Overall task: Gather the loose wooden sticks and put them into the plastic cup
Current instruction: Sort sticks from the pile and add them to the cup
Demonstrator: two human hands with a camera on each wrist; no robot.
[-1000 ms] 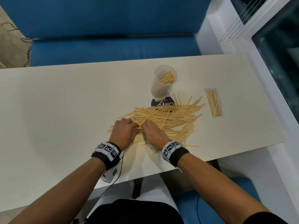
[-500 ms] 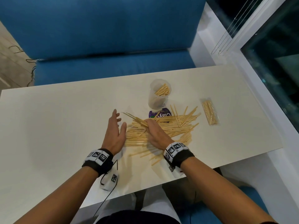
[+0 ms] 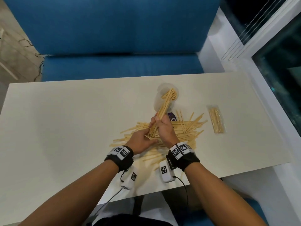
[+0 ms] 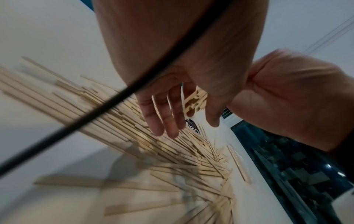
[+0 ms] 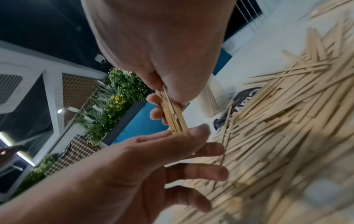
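Note:
My right hand point(image 3: 163, 128) grips a bundle of wooden sticks point(image 3: 163, 108) and holds it lifted and tilted, its upper end pointing at the clear plastic cup point(image 3: 160, 89). The cup stands upright and has several sticks in it. My left hand point(image 3: 141, 141) is open, with straight fingers touching the bundle's lower end point(image 5: 175, 118). A wide pile of loose sticks point(image 3: 187, 128) lies on the white table under both hands. In the left wrist view the straight fingers point(image 4: 162, 116) hover over the pile point(image 4: 124, 125), with the bundle ends point(image 4: 195, 100) behind them.
A sealed clear packet of sticks point(image 3: 217, 122) lies right of the pile. A purple label point(image 3: 173, 116) lies at the cup's foot. A blue bench point(image 3: 114, 66) stands beyond the table's far edge point(image 3: 97, 79), a window wall to the right.
My right hand has lifted a bundle of sticks off the pile and tilted it toward the cup. My left hand has moved in from the pile's left side to the bundle's lower end.

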